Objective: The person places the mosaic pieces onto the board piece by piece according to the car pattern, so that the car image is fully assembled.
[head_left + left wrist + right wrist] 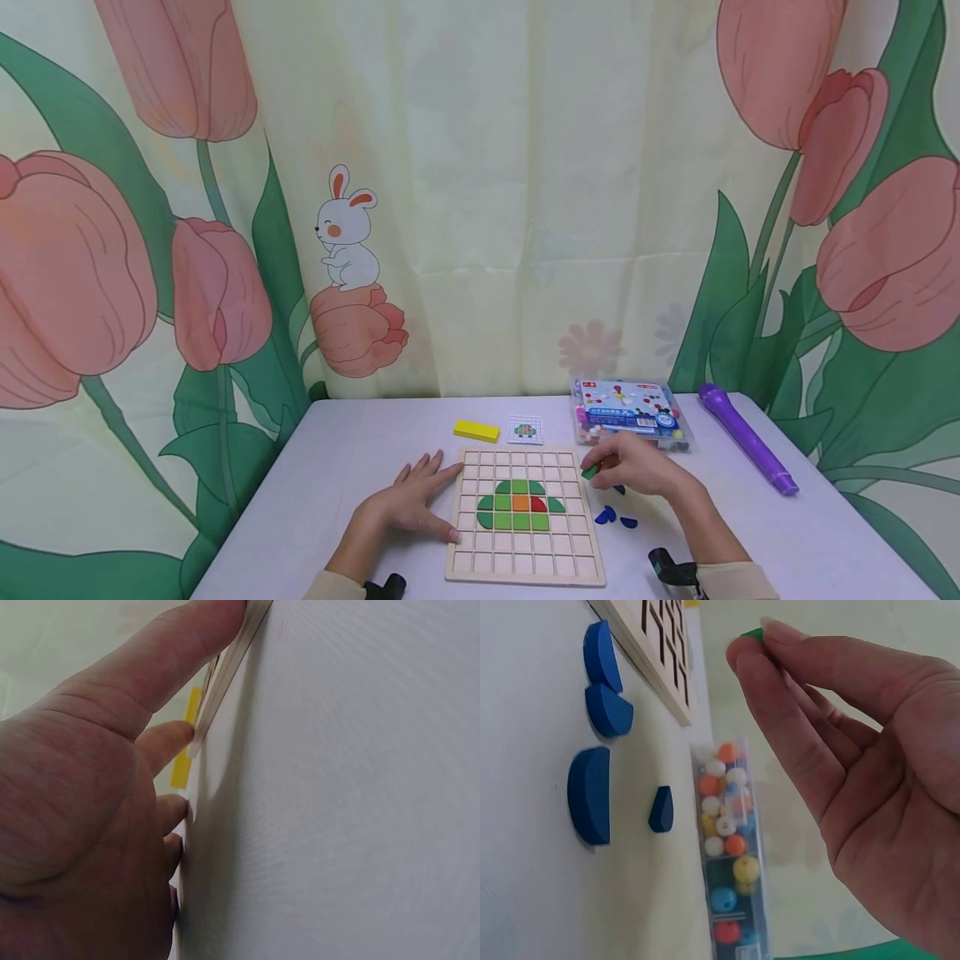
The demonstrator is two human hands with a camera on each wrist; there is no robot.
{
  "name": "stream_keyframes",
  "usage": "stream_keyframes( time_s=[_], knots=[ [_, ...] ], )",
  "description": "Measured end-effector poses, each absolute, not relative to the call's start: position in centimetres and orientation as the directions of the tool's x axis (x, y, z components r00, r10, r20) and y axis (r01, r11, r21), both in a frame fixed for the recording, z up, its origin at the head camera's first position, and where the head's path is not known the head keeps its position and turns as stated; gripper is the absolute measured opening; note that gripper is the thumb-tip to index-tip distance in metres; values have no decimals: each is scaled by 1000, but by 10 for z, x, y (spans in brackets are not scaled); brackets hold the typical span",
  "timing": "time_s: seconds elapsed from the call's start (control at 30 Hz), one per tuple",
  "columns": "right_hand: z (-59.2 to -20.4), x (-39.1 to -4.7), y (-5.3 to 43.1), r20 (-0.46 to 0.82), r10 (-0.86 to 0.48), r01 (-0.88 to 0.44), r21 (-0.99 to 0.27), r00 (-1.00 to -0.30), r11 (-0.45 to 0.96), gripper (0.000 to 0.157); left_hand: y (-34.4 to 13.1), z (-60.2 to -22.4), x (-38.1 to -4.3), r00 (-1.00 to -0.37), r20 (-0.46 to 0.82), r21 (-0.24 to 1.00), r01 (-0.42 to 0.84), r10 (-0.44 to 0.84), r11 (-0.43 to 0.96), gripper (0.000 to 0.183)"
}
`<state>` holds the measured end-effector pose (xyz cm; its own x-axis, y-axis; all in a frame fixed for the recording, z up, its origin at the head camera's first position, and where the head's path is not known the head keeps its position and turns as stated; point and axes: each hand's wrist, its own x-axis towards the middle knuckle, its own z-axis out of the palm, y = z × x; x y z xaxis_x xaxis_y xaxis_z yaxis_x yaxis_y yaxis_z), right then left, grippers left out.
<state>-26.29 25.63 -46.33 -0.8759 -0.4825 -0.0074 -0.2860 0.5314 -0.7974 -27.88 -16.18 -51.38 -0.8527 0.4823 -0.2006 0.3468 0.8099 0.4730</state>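
A wooden grid board [525, 581] lies on the white table, with green, orange and red pieces set in its squares as a rounded, turtle-like pattern. Along its left edge my left hand [408, 502] rests with spread fingers, the thumb and index finger touching the frame. Thumb and fingertips of my right hand [633, 463] pinch a small green piece [590, 472] beside the board's upper right edge. Most of that piece is hidden by the fingers in the right wrist view. Several blue pieces [591, 796], mostly half-round, lie on the table below the right hand.
Behind the board are a yellow block [476, 431] and a small card [525, 430] printed with a similar pattern on a grid. A clear box of coloured beads [630, 408] stands at the back right. Farther right lies a purple stick [750, 442]. A tulip-printed curtain [480, 208] hangs behind the table.
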Motion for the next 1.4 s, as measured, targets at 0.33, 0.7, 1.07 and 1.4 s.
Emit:
stream_keyframes(
  time_s=[0.33, 0.7, 1.07, 1.4],
  knots=[
    [-471, -265, 240, 9, -498, -307, -796, -867, 522, 19, -161, -514, -278, -854, -204, 479, 340, 479, 809, 111],
    [-472, -265, 231, 53, -535, -364, -788, -843, 496, 16, -160, -512, -278, -853, -209, 478, 337, 478, 811, 110],
    [-473, -263, 224, 45, -533, -375, -762, -845, 529, 23, -161, -512, -279, -855, -213, 472, 333, 472, 816, 111],
    [-476, -263, 216, 3, -534, -334, -783, -846, 525, 19, -160, -510, -279, -856, -212, 478, 330, 472, 814, 111]
  ],
)
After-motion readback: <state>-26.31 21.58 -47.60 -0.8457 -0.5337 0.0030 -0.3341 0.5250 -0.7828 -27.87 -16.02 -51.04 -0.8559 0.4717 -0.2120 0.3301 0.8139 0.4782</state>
